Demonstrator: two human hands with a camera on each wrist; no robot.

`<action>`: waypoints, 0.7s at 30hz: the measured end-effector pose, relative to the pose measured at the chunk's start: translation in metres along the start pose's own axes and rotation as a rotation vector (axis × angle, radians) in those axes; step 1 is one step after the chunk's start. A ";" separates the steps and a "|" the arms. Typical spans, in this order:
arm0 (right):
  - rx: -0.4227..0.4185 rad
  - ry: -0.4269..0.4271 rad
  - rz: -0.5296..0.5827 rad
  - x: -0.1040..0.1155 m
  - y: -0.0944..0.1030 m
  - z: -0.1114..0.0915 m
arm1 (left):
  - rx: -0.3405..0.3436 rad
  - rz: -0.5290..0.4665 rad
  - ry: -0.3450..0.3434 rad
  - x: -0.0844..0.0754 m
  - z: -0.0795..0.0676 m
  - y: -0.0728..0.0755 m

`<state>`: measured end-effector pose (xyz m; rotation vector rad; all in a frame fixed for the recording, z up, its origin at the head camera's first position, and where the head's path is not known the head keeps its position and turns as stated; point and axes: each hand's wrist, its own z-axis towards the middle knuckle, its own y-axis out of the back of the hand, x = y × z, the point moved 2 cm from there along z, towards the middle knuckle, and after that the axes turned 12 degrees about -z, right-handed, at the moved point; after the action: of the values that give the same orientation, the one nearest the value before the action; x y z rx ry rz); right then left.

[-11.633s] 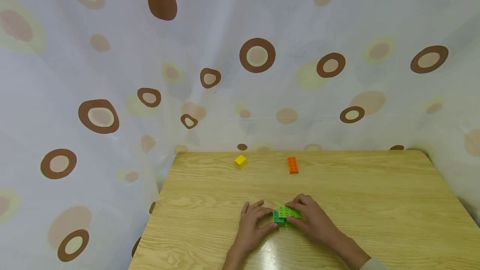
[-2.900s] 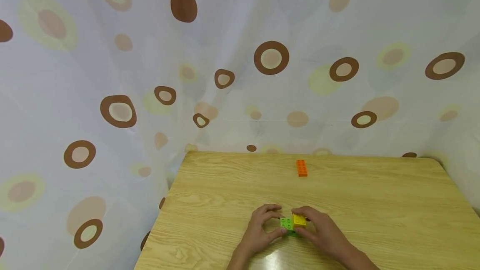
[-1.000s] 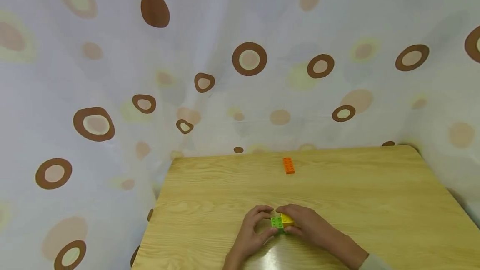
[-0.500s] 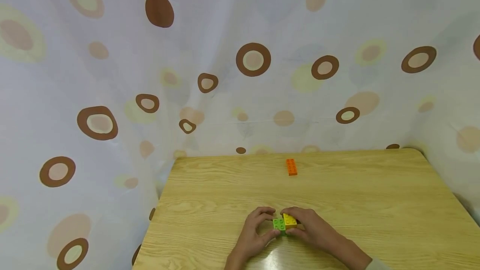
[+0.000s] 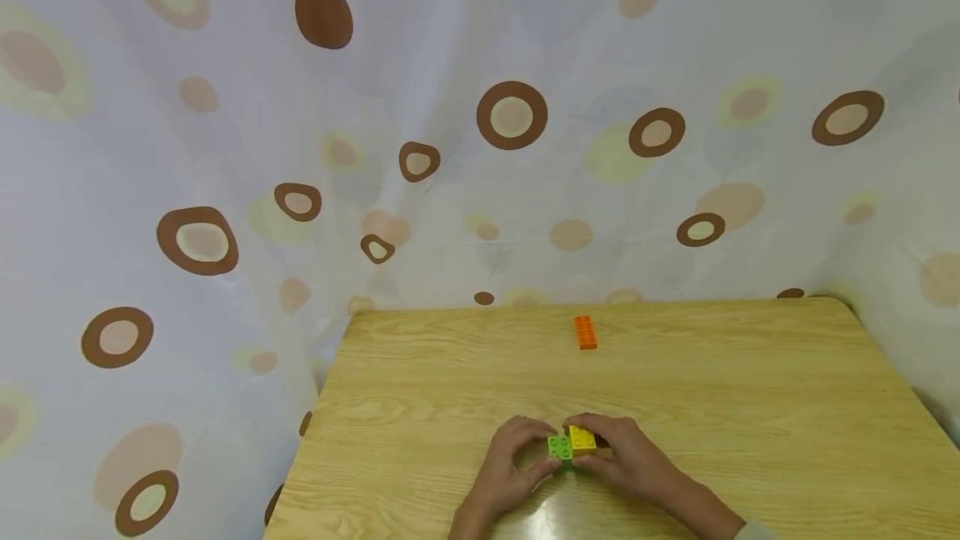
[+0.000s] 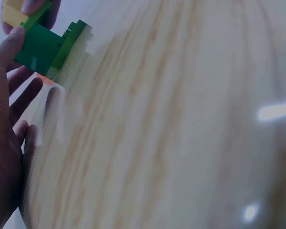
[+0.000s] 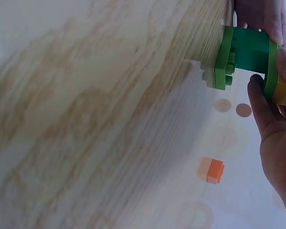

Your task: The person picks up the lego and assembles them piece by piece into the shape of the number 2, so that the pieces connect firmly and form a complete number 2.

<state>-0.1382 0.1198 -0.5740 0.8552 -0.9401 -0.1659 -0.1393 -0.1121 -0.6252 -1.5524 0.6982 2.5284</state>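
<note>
A small stack of toy building bricks stands near the front of the wooden table, between my hands. At its foot is a light green brick (image 7: 222,59), with a dark green brick (image 6: 40,47) on it and a second light green brick (image 5: 556,445) across the top. My left hand (image 5: 504,465) grips the stack from the left, thumb in front and fingertips behind. A yellow brick (image 5: 582,440) sits at the right end of the upper light green brick. Thumb and fingers of my right hand (image 5: 633,458) pinch it; the right wrist view shows these fingers partly hiding it.
An orange brick (image 5: 586,332) with two rows of studs lies farther back on the wooden table (image 5: 720,390). Behind the table's far edge hangs a pale curtain (image 5: 570,148) with brown and beige ovals, which also runs down both sides.
The yellow brick has come from the back left of the table onto the stack, in my right hand. The upper light green brick, earlier in my right hand, now lies on the dark green one.
</note>
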 end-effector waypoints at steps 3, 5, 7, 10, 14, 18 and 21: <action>0.010 -0.011 0.004 0.002 0.001 0.000 | -0.001 0.027 -0.006 0.001 0.000 -0.001; 0.016 -0.028 0.005 0.003 0.002 -0.001 | 0.002 0.028 0.013 0.003 -0.001 -0.002; 0.023 -0.068 0.005 0.005 0.005 -0.002 | 0.002 0.034 0.031 0.005 -0.002 -0.003; 0.025 -0.166 0.008 0.006 0.007 -0.001 | -0.007 0.057 0.024 0.007 -0.005 -0.004; 0.067 -0.301 0.041 0.004 0.009 0.001 | -0.010 0.081 -0.003 0.008 -0.005 -0.004; 0.114 -0.365 0.122 0.003 0.009 0.003 | -0.009 0.078 0.003 0.006 -0.003 -0.002; 0.120 -0.376 0.168 0.003 0.009 0.005 | -0.009 0.068 0.024 0.004 -0.002 0.001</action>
<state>-0.1423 0.1214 -0.5645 0.8664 -1.3809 -0.1279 -0.1394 -0.1144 -0.6294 -1.5911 0.7572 2.5683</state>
